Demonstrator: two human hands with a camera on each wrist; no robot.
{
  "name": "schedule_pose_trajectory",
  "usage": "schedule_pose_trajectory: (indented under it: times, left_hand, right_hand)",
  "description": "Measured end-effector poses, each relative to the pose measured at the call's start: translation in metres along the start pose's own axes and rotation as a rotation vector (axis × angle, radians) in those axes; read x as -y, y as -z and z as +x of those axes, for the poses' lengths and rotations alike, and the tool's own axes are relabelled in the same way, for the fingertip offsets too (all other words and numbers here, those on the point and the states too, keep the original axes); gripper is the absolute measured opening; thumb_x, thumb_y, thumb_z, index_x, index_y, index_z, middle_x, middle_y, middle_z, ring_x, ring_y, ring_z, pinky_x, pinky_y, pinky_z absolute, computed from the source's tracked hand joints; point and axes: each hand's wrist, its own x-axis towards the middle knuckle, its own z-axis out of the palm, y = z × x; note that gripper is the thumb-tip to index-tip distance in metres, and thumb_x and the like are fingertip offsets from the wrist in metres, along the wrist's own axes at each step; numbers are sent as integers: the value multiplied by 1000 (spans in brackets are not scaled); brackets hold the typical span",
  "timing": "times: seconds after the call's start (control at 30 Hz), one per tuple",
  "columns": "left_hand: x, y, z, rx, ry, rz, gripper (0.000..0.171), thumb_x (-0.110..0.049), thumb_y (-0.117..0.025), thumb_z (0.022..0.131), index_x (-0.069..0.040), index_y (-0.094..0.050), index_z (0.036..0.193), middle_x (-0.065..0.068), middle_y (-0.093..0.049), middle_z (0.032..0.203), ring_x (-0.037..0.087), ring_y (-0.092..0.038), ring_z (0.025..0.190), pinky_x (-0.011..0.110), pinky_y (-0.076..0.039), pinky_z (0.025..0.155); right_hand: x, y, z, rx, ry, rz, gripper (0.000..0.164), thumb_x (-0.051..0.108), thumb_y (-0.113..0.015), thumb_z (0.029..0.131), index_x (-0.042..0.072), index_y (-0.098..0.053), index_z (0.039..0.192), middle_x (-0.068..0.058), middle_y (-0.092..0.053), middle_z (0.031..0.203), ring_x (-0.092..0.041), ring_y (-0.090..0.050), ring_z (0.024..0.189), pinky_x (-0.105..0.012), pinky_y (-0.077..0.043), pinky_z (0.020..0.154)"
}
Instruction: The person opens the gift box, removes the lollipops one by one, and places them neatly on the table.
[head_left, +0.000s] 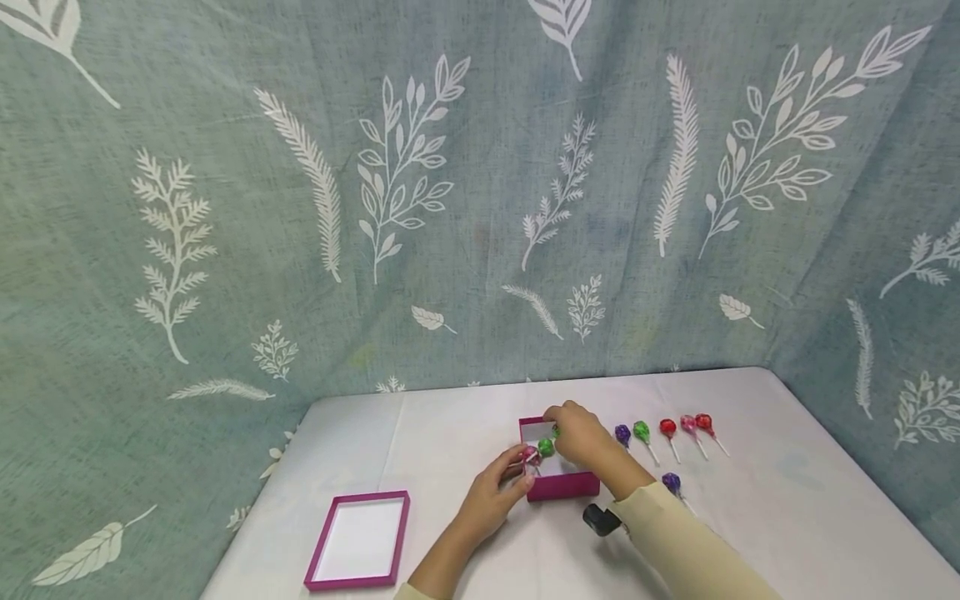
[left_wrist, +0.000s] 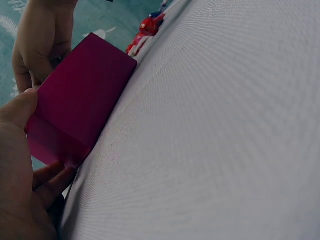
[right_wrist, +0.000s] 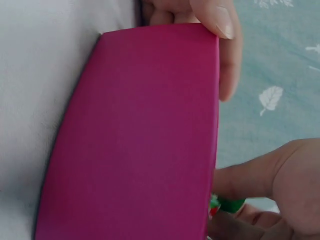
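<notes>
The right hand (head_left: pixel 577 437) reaches into the open magenta box (head_left: pixel 562 486) from above, its fingers curled round a green lollipop (head_left: pixel 556 431) at the box's far side; the right wrist view shows that green wrapper (right_wrist: pixel 227 204) pinched under the fingers. The left hand (head_left: pixel 491 496) grips the box's near left corner, thumb on the rim and fingers (left_wrist: pixel 47 175) against the outer wall. Inside the box lie a second green lollipop (head_left: pixel 546 447) and a pink one (head_left: pixel 531 455) beside the left thumb.

The box stands on a white cloth-covered surface (head_left: pixel 787 500). To the right of the box, a row of five lollipops lies with sticks pointing toward the person: purple (head_left: pixel 622 434), green (head_left: pixel 641 431), red (head_left: pixel 667 428), pink (head_left: pixel 687 423) and red (head_left: pixel 703 422). One more purple lollipop (head_left: pixel 671 482) lies nearer the person, just right of the sleeve (head_left: pixel 675 542). The box's lid (head_left: pixel 360 540) lies open side up, well to the left of the box. Behind and beside the surface hangs a grey-green curtain (head_left: pixel 450 208) printed with white leaves.
</notes>
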Motion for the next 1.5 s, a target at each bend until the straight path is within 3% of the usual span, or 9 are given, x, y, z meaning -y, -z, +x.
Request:
schedule_pose_trajectory:
  times: [0.5,0.73,0.93,1.33,1.5]
  left_hand:
    - [-5,6,5,-9,-33,2,57,-41,-59,96,-18,-45,146,0,-54,139,20,-56,120,51,-39,103]
    - [-7,10,10,-9,-45,5,56,-41,-58,97,-20,-44,146,-2,-54,139,20,-55,121,52,-39,103]
    - [-3,3,4,5,-20,-15,56,-39,-58,97,-18,-44,147,-1,-53,140,20,-55,122,52,-38,104]
    - [-1,0,-1,3,-21,-11,56,-40,-58,97,-19,-44,146,-1,-54,139,20,-55,122,50,-38,104]
    - [1,0,-1,1,-43,-17,58,-43,-58,96,-19,-44,147,0,-54,139,20,-55,122,50,-38,105]
  right_hand:
    - [-7,19,4,-57,25,132,51,9,-82,76,9,-66,124,-3,-64,94,-18,-60,81,-38,-53,71]
    - [-12,33,-2,-79,14,208,43,11,-79,81,9,-66,121,-4,-68,104,-20,-64,93,-42,-55,80]
    - [-26,32,-14,-97,41,215,30,11,-79,81,8,-71,109,-4,-65,110,-19,-64,91,-37,-55,76]
    - [-61,41,-36,-90,31,223,29,12,-78,82,8,-70,109,0,-63,102,-18,-63,87,-34,-55,68]
    - [-80,44,-47,-100,8,223,29,14,-77,83,8,-70,110,-1,-65,104,-22,-63,90,-38,-55,72]
